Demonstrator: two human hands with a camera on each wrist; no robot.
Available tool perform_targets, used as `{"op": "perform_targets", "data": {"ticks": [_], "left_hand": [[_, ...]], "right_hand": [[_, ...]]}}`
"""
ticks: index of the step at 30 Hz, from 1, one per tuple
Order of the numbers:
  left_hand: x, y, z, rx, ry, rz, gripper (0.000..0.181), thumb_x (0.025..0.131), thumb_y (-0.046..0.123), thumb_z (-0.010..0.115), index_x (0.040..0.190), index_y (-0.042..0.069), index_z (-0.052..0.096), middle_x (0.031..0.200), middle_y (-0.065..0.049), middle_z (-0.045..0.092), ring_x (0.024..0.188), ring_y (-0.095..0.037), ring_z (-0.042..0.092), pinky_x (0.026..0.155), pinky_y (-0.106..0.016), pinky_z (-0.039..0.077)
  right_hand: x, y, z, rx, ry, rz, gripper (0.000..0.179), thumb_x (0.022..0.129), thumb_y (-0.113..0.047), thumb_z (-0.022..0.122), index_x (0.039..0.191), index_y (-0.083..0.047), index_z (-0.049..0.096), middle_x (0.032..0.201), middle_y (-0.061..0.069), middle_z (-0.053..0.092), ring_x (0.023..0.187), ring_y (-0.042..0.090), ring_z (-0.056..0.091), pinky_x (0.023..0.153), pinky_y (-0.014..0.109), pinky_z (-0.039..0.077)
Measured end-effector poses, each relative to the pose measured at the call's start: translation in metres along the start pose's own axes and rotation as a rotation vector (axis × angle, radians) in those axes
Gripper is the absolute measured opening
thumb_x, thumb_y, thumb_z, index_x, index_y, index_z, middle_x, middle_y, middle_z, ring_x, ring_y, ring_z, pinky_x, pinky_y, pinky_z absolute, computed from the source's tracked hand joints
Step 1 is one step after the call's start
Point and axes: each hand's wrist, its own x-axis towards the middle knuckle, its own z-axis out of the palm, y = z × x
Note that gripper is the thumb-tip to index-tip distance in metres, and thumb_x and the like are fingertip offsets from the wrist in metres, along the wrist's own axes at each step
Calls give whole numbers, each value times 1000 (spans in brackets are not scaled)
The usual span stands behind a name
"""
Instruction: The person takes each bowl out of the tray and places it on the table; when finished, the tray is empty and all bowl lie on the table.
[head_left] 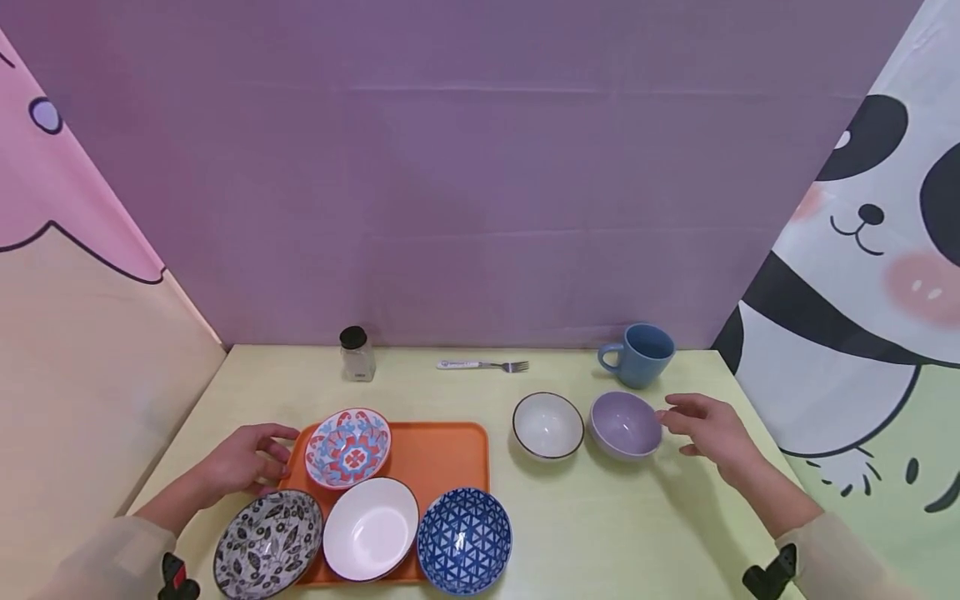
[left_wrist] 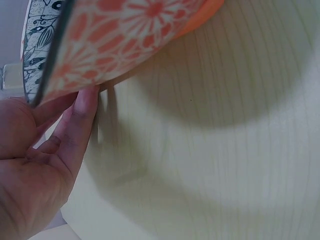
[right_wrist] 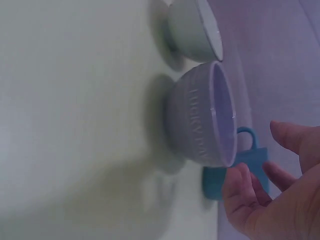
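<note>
My left hand [head_left: 251, 458] is at the left edge of an orange tray [head_left: 450, 446], fingers loosely extended. Nearest to it are a red-and-blue patterned bowl [head_left: 348, 448] and a black-and-white leaf-patterned bowl [head_left: 268, 544], whose red floral outside [left_wrist: 125, 35] shows in the left wrist view. Whether the fingers touch the tray is hard to tell. On the right, my right hand [head_left: 708, 433] is beside a purple bowl [head_left: 626, 425], fingers relaxed and gripping nothing. Raised lettering marks that bowl's side [right_wrist: 195, 120] in the right wrist view; fingertip contact with its rim cannot be made out.
A white bowl [head_left: 371, 529] and a blue triangle-patterned bowl [head_left: 465, 542] sit at the tray's front. A dark-rimmed white bowl [head_left: 548, 426] stands left of the purple one. Behind are a blue mug [head_left: 645, 357], a fork [head_left: 483, 365] and a black-lidded jar [head_left: 357, 354].
</note>
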Motion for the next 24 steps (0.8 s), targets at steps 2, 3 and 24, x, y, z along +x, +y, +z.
{"op": "perform_targets", "data": {"ticks": [2,3,24], "left_hand": [[-1,2,-1,-1,3,-3,64,88,-5,64,147,-8,40,112,-21,58,90,-28,63,70,-43,63],[-1,2,-1,5,2,-3,64,88,-5,63,147,-8,40,112,-20,58,91,-28,63,70,-43,63],[2,4,0,0,-10,-2,60,89,-7,63,144,-10,41,105,-19,61,82,-27,67,67,-43,63]], "right_hand": [[3,-11,-1,-2,-9,-26,65,96,-35,71,146,1,50,130,15,66,104,16,66,76,33,60],[5,-16,0,-4,-15,-37,65,96,-35,71,146,1,50,130,16,66,104,15,66,77,33,60],[25,-125,139,118,-218,-223,51,88,-24,81,134,-11,64,115,11,65,106,24,65,75,36,59]]}}
